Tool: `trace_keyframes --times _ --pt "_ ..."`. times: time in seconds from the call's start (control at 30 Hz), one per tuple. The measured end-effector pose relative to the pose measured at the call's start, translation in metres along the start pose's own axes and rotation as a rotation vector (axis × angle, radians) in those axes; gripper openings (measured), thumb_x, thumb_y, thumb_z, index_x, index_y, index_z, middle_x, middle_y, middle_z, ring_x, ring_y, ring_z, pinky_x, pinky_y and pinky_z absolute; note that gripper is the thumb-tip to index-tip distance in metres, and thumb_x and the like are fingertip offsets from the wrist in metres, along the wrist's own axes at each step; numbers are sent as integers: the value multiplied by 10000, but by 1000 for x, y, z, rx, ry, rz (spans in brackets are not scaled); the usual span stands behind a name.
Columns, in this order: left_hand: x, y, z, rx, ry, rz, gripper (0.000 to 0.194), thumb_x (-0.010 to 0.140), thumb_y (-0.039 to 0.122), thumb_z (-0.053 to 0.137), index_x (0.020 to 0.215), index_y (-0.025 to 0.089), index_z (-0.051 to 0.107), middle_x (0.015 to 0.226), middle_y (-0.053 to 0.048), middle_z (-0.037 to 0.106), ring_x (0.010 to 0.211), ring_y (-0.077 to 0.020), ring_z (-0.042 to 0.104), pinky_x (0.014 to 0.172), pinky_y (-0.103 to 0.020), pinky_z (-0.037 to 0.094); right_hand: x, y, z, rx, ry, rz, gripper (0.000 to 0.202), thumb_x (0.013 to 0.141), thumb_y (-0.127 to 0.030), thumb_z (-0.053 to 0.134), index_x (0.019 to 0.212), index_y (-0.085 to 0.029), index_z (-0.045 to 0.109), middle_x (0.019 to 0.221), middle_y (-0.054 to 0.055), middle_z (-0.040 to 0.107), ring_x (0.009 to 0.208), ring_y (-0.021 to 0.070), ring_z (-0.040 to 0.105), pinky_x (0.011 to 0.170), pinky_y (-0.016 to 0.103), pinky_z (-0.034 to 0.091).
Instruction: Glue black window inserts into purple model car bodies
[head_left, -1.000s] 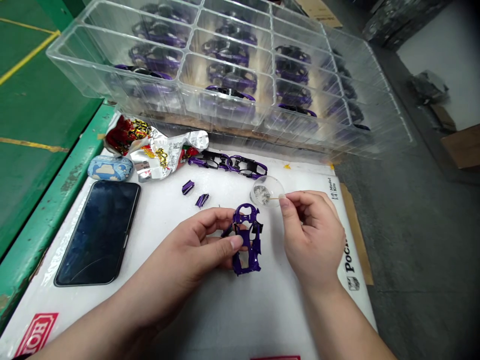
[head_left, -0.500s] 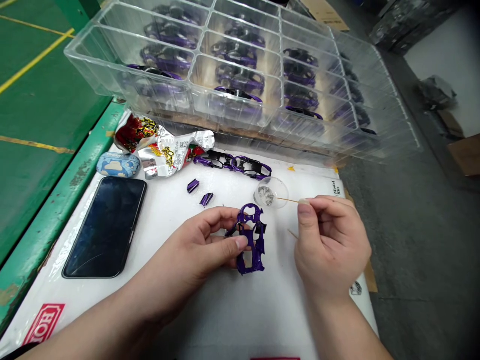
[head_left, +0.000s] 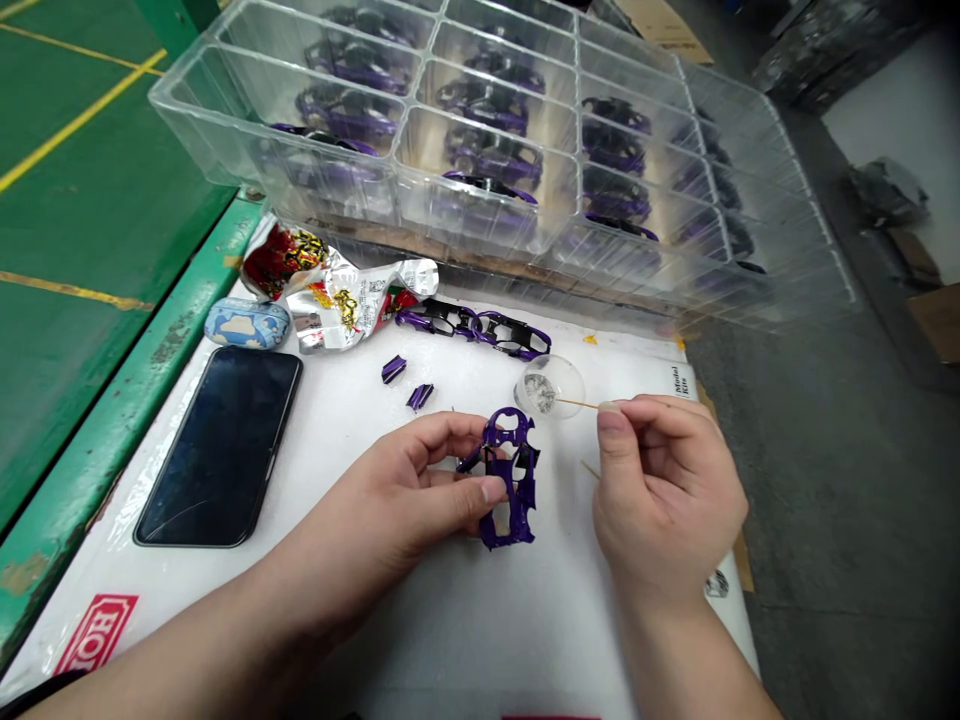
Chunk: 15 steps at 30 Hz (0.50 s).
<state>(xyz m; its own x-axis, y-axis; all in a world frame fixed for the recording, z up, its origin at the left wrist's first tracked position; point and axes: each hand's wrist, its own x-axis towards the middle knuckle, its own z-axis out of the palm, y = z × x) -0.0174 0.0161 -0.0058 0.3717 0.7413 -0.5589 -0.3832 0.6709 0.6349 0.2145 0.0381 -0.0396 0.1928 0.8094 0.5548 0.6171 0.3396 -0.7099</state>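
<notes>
Holds purple frame [head_left: 525,490] in left hand [head_left: 427,485] above white sheet [head_left: 555,600], near clear cup [head_left: 568,384]; pinches thin stick [head_left: 577,404] in right hand [head_left: 664,490], with tip in cup; may topple cup through sideways pressure.

White worktop [head_left: 555,620] bears phone [head_left: 221,450], blue case [head_left: 247,325], wrapper [head_left: 345,305], cup [head_left: 568,380], purple pieces [head_left: 420,397]

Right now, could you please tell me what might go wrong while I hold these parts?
The toothpick in your right hand reaches to the small clear cup, so a knock could tip it and spill the greyish contents.
The purple openwork frame looks thin; a hard pinch by your left hand might bend it.
The two small purple pieces lie loose and could get brushed aside.
</notes>
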Motion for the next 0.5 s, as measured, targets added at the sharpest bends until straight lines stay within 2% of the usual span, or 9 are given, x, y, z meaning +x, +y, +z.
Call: trace_keyframes --times 0.2,0.3,0.4,0.5 --pt "0 1 0 -11 19 -4 467 856 271 1023 1279 212 834 1236 -106 859 993 -237 800 870 -334 614 0 -2 0 -22 -6 9 88 1064 -289 840 1035 -218 797 1008 47 742 905 215 724 732 357 566" --pt "-1 1 1 -30 8 -15 464 838 251 1030 1259 220 838 1219 -95 865 978 -228 798 873 -329 608 -1 -7 -4 89 27 8 64 1038 -220 859 1051 -223 796 1009 50 743 904 227 734 697 359 575" --pt "-1 0 1 -41 8 -38 496 836 258 1035 1286 235 829 1205 -89 874 982 -231 806 920 -349 604 -5 -14 -13 207 29 7 129 1002 -136 867 1068 -227 802 1022 60 736 850 238 738 632 370 577" --pt "-1 0 0 -46 -4 -49 528 823 261 1045 1302 244 821 1252 -94 872 1013 -245 818 963 -373 601 -11 -22 -22 232 2 -46 191 982 -60 850 1068 -221 796 1001 52 731 788 222 731 592 370 586"
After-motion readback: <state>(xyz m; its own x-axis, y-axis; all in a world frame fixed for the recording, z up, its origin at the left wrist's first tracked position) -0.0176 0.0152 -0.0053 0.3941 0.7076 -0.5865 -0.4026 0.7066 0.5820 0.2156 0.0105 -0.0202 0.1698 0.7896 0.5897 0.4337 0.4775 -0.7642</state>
